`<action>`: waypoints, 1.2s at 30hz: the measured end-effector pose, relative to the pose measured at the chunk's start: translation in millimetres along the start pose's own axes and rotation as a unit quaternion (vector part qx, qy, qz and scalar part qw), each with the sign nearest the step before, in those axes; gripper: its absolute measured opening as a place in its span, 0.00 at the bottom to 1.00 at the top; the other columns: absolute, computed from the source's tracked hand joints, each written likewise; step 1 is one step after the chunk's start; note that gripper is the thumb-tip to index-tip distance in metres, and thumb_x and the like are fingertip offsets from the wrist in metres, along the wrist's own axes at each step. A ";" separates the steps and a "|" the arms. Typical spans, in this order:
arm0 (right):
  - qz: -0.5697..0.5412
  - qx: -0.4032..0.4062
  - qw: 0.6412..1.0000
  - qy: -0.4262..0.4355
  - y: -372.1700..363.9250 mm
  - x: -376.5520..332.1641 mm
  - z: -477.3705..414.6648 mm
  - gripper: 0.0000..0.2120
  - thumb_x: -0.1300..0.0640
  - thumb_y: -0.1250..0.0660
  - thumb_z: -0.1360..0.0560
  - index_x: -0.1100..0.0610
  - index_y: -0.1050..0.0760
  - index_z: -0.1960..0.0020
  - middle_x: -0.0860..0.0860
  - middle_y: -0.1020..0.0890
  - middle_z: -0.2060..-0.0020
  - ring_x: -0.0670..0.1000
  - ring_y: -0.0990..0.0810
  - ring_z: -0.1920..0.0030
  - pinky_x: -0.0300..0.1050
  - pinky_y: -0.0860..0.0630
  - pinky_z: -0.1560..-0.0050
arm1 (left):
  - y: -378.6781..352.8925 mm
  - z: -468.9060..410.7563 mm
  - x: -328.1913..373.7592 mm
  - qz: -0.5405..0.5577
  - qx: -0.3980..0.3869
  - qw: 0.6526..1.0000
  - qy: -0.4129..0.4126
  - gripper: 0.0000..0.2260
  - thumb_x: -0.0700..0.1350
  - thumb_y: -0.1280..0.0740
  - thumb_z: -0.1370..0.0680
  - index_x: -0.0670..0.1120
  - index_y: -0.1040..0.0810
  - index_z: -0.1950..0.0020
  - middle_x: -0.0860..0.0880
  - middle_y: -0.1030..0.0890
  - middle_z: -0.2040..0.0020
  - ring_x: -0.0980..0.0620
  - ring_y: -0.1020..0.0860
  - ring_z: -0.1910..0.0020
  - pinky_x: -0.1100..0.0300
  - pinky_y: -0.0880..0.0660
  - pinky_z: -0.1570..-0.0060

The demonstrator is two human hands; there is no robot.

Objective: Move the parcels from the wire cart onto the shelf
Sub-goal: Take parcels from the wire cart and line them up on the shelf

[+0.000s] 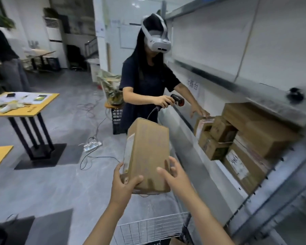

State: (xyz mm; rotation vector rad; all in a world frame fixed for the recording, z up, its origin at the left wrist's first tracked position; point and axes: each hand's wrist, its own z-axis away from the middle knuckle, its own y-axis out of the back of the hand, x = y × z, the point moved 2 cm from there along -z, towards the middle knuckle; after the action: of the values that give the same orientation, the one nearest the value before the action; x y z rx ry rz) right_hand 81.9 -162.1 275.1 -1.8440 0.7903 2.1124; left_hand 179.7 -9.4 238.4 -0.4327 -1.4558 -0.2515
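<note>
I hold a tall brown cardboard parcel (147,152) in the air above the white wire cart (148,228). My left hand (124,181) grips its near left corner, thumb on top. My right hand (173,174) grips the near right edge with fingers curled on the side. The grey metal shelf (187,144) runs along the right, just right of the parcel. Several brown parcels (237,138) are stacked on it. The corner of another parcel (175,242) shows in the cart at the bottom edge.
A person in a headset (148,82) stands at the far end of the shelf, holding a scanner (177,99) and touching a small parcel (203,122). Yellow-topped tables (25,106) stand left. Cables and a power strip (93,145) lie on the floor, next to a black crate (117,121).
</note>
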 end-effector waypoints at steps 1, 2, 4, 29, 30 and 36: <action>0.004 -0.005 1.000 -0.004 -5.1 2.5 9.3 0.36 0.40 0.29 0.30 0.41 0.41 0.28 0.42 0.33 0.33 0.43 0.31 0.35 0.40 0.30 0.39 | -1.9 4.6 0.2 -0.032 -0.011 0.999 -0.011 0.43 0.57 0.24 0.45 0.59 0.37 0.33 0.44 0.25 0.41 0.49 0.22 0.46 0.63 0.23 0.57; -0.001 -0.001 1.000 -0.010 -7.9 6.5 19.4 0.42 0.37 0.28 0.33 0.42 0.46 0.25 0.42 0.37 0.31 0.44 0.35 0.33 0.42 0.32 0.37 | -4.0 9.7 -0.2 -0.077 -0.022 0.997 -0.023 0.44 0.61 0.25 0.46 0.61 0.38 0.33 0.45 0.28 0.39 0.48 0.24 0.43 0.59 0.23 0.51; -0.031 0.017 0.999 -0.026 -9.5 14.9 39.7 0.53 0.31 0.27 0.40 0.38 0.53 0.24 0.42 0.41 0.28 0.47 0.36 0.30 0.48 0.32 0.32 | -9.2 25.2 2.7 -0.159 -0.050 0.985 -0.046 0.45 0.63 0.26 0.43 0.60 0.41 0.29 0.47 0.35 0.35 0.49 0.31 0.37 0.53 0.28 0.40; -0.220 0.244 0.944 -0.037 127.0 56.0 369.8 0.45 0.37 0.28 0.34 0.38 0.50 0.26 0.40 0.24 0.36 0.43 0.22 0.40 0.43 0.24 0.42 | -158.9 255.0 21.7 -0.032 -0.477 0.878 0.002 0.39 0.63 0.24 0.43 0.61 0.33 0.35 0.55 0.16 0.51 0.57 0.18 0.50 0.59 0.21 0.52; -0.212 0.259 0.942 -0.036 134.0 57.7 394.7 0.47 0.36 0.27 0.35 0.38 0.50 0.25 0.40 0.24 0.37 0.43 0.22 0.39 0.44 0.24 0.40 | -168.2 277.6 21.4 -0.034 -0.493 0.870 -0.006 0.35 0.61 0.24 0.39 0.60 0.32 0.35 0.57 0.16 0.50 0.61 0.19 0.51 0.65 0.22 0.56; -0.162 0.339 0.926 -0.042 163.2 68.9 549.9 0.41 0.37 0.31 0.34 0.39 0.44 0.25 0.42 0.23 0.36 0.45 0.23 0.38 0.50 0.26 0.36 | -213.5 417.9 9.0 -0.056 -0.576 0.815 -0.022 0.33 0.64 0.28 0.41 0.58 0.27 0.37 0.57 0.18 0.46 0.63 0.20 0.49 0.69 0.24 0.58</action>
State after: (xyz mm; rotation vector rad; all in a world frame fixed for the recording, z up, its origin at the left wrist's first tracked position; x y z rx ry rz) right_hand -477.3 -17.0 283.6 -1.3784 0.9579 1.4444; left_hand -285.6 -20.2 299.2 -1.3310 -1.2301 -1.2540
